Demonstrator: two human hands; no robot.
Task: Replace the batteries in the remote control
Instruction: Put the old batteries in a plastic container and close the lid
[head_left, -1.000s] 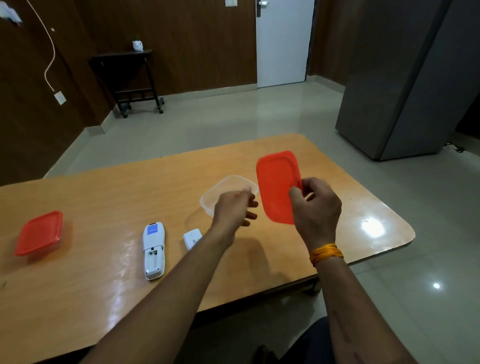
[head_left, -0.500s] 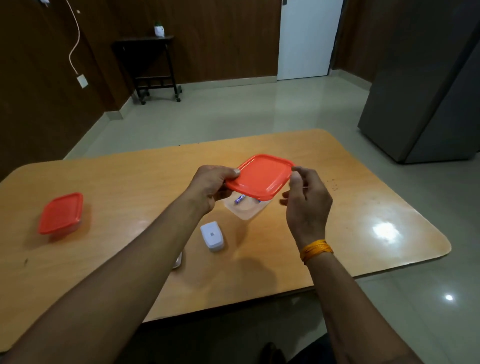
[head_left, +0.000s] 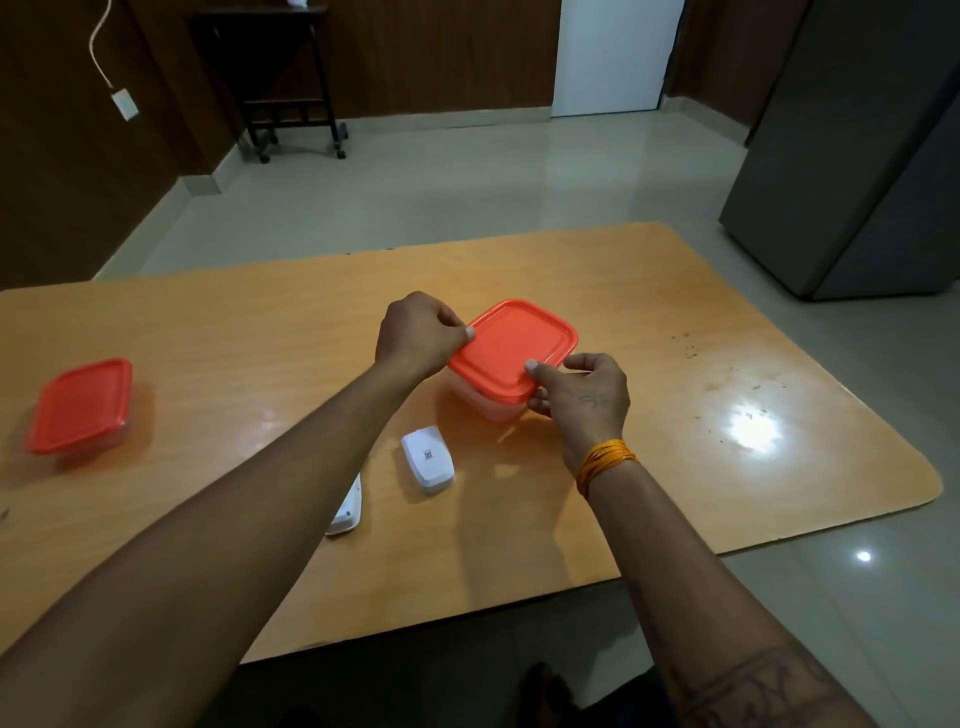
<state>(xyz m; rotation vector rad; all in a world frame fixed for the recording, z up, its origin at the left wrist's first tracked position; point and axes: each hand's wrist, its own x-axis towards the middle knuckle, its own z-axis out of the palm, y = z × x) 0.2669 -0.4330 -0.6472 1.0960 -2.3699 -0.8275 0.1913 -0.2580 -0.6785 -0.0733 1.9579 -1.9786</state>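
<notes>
An orange lid (head_left: 511, 349) lies flat on a clear plastic container (head_left: 485, 409) at the middle of the wooden table (head_left: 675, 322). My left hand (head_left: 418, 335) pinches the lid's left edge and my right hand (head_left: 584, 389) pinches its near right corner. The white battery cover (head_left: 427, 459) lies on the table just in front of the container. The white remote control (head_left: 347, 510) lies left of the cover, mostly hidden under my left forearm. What is inside the container is hidden by the lid.
A second clear container with an orange lid (head_left: 80, 405) sits at the table's left end. Beyond the table are a tiled floor, a dark side table (head_left: 291, 93) on wheels, a white door and a grey cabinet (head_left: 852, 156) at the right.
The lid was held upright in my right hand, then carried over the container with both hands; now it rests flat on the container. The camera has also shifted closer.
</notes>
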